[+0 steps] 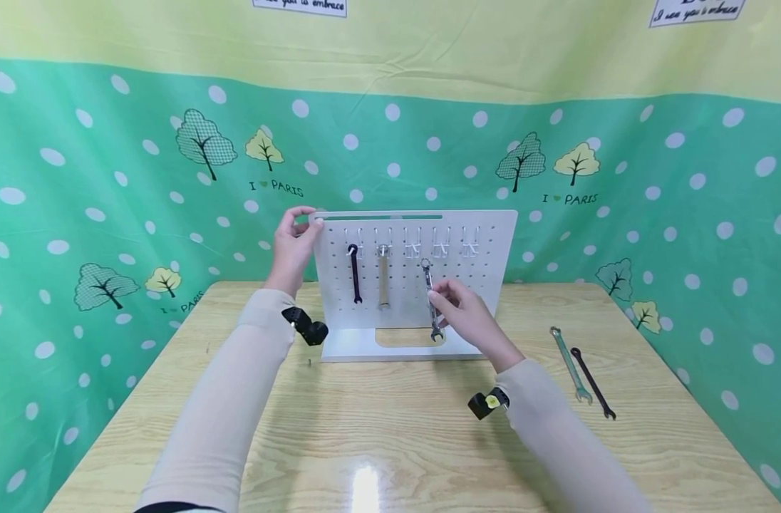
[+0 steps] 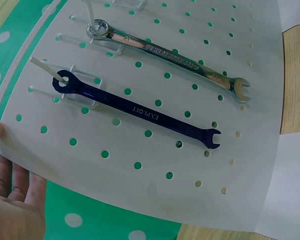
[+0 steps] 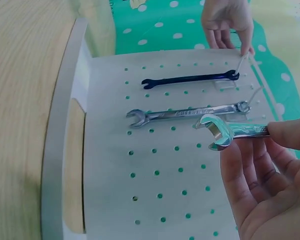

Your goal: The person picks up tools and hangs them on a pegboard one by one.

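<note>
While a printed cloth [image 1: 378,117], yellow along the top of the head view and dotted green below, fills the background, my bench [image 1: 339,442] of pale wood grain spreads across the lower half of the frame. At the centre stands a white pegboard [image 1: 454,306], upright on a flat base whose cutout shows the wood beneath.

My sleeves [image 1: 217,406] come in from the lower left and lower right. My left hand [image 1: 293,246] pinches the pegboard's upper left corner, thumb on the front and fingers behind the edge. My right hand [image 1: 464,311], just right of the frame's centre, is closed around the middle of a chrome wrench [image 1: 428,283], thumb against fingers. I hold it in front of the pegboard, ring end up and forked end down; whether its ring touches the hook above, I cannot tell.

To the left of it hang two others: a silver wrench [image 2: 170,56], with raised lettering, and, nearer my left hand, a dark blue wrench [image 2: 140,111] marked EXPLOIT. At the right of the head view, a green-tinted wrench [image 1: 571,363] and a slimmer dark wrench [image 1: 593,382] lie side by side on the bench, slanting down to the right.

Each of my wrists carries a small black camera [image 1: 308,326]. White wire hooks [image 1: 440,246] run in a row across the pegboard's upper part.
</note>
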Motion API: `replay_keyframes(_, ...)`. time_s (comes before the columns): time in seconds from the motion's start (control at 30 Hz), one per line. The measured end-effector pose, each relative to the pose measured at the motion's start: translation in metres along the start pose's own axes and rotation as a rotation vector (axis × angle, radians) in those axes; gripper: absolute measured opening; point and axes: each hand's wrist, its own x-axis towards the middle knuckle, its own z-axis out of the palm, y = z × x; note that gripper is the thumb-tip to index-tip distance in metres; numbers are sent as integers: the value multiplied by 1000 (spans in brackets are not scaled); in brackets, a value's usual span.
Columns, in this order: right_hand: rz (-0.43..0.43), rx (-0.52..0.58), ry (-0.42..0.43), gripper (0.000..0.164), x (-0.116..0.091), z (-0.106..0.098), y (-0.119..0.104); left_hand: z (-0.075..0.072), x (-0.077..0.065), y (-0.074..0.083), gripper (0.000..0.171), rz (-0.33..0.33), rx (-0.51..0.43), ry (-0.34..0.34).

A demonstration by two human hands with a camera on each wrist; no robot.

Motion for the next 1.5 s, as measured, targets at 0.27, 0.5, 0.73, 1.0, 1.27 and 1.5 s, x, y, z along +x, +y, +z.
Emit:
replay_keyframes(0.27, -9, 24, 7, 25, 9, 3, -8, 1, 1, 0, 29, 3, 6, -2)
replay_keyframes(0.5, 16, 37, 11, 22, 17, 5, -7, 0, 0, 0, 30, 4, 0, -5)
replay_keyframes(0.73, 43, 42, 5, 21, 22, 8, -2, 0, -1, -1, 29, 5, 4, -1)
replay_keyframes(1.0, 76, 50, -15, 23, 31, 11, 2, -1, -1, -1, 33, 14, 10, -6)
replay_keyframes(1.27, 100, 70, -25, 26, 38, 13, 9, -1, -1, 0, 29, 5, -4, -1)
replay_keyframes(1.5, 101, 95, -26, 38, 40, 14, 12, 0, 0, -1, 29, 3, -9, 3)
